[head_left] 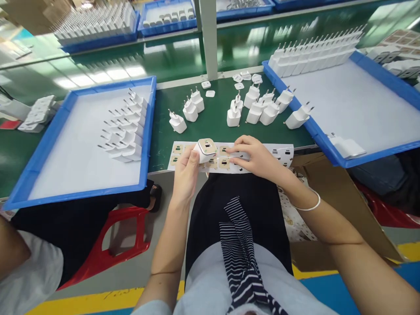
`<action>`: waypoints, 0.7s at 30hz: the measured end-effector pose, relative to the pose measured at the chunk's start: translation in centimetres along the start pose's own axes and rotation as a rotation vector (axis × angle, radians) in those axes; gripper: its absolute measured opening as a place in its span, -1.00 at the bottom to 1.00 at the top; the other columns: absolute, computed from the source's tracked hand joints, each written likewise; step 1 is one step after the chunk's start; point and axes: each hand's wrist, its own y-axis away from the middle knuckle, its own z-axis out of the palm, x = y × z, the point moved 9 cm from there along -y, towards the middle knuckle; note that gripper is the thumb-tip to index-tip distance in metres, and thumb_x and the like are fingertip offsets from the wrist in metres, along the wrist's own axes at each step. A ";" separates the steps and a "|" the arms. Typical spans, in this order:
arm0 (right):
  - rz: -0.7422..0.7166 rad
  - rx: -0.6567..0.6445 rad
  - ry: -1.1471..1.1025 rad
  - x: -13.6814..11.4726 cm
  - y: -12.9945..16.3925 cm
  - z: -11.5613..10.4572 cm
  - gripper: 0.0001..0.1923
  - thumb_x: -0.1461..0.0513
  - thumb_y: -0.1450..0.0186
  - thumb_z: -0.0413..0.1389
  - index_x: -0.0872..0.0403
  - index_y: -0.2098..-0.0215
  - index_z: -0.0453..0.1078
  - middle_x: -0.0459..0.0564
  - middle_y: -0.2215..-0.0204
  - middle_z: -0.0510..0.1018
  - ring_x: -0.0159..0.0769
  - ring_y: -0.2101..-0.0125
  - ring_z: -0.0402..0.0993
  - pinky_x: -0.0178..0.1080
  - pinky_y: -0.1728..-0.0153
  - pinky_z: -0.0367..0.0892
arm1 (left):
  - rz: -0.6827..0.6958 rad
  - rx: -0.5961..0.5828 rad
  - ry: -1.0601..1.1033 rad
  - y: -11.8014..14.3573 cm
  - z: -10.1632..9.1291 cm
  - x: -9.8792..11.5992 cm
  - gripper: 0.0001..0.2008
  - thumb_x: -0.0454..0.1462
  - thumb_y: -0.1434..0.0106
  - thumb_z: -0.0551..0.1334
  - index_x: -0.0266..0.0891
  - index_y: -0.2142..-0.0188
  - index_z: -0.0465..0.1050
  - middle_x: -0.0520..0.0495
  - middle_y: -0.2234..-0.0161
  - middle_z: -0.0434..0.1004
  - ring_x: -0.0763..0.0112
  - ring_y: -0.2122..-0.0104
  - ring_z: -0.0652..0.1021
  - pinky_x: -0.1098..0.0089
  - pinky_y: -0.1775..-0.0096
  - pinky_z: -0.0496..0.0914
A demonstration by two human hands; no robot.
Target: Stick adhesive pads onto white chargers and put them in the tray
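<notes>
My left hand (187,171) is closed around a white plug charger (205,151), whose end with a beige sticker and dark port slots faces up. Beneath it, at the table's front edge, lies a white sheet of beige die-cut stickers (277,155), some positions on it bare. My right hand (252,155) rests over the middle of this sheet. Its fingers are bent with the tips near a sticker (224,162); whether they pinch anything is too small to tell. Beyond the hands several white two-pin chargers (233,116) stand on the green table (213,122), pins up.
To the left a blue-rimmed tray (149,131) holds rows of chargers. Another blue tray (308,129) at the right has a row along its back. Small white pieces (239,78) lie near the post (208,39). A cardboard box (341,205) stands below, and a person's sleeve (39,262) shows at left.
</notes>
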 end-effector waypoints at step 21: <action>0.417 0.253 -0.726 2.4 -1.7 -3.4 -0.97 0.23 -0.18 0.32 0.02 0.40 0.60 -0.08 0.50 0.60 -0.32 0.42 0.52 -0.18 0.31 0.40 | 0.001 -0.011 0.015 -1.3 1.3 -0.7 -0.60 0.07 -0.25 0.36 -0.10 0.07 0.57 -0.09 0.15 0.63 0.28 0.18 0.63 0.36 0.23 0.51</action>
